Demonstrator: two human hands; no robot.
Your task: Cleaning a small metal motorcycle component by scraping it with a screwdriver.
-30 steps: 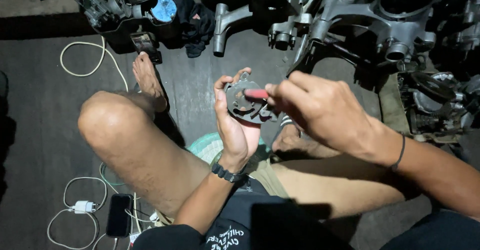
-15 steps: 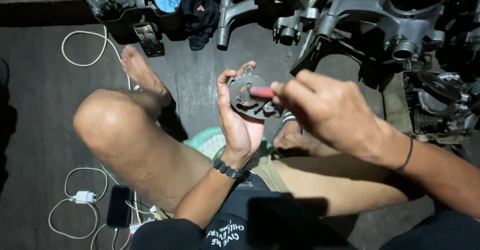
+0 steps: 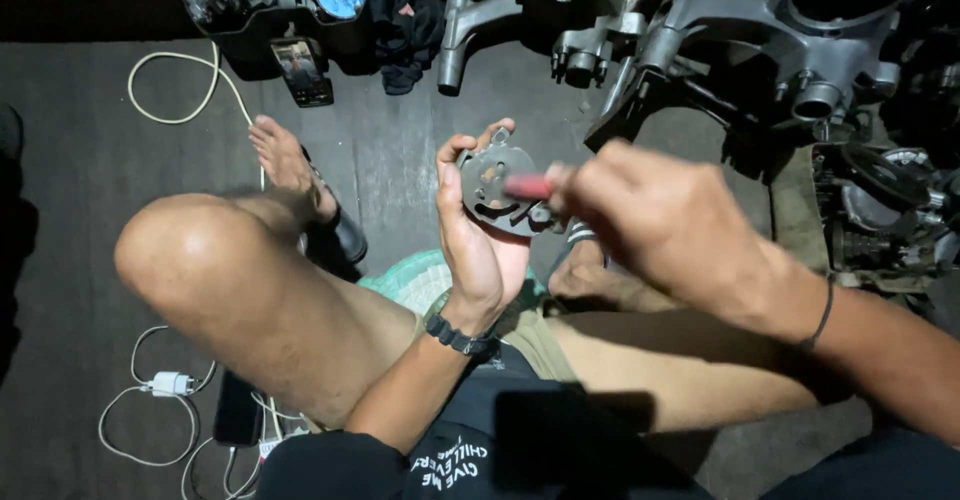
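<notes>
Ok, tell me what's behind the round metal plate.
The left hand cups the round metal plate from behind, fingertips over its top edge. The plate hides most of the palm behind it.

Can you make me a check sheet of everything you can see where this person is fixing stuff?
Surface: dark floor; the person sits on it, bare foot out.
Job's things: round metal plate with holes; red-handled tool touching it.
Clutter: grey engine parts at the top, phone lying flat, dark cloth.
Hands: left hand holds the plate; right hand, blurred, grips the tool.
Cables: white cable looped by the foot; white charger with cord lower left.
Surroundings: dim; green woven cloth under the legs.
</notes>
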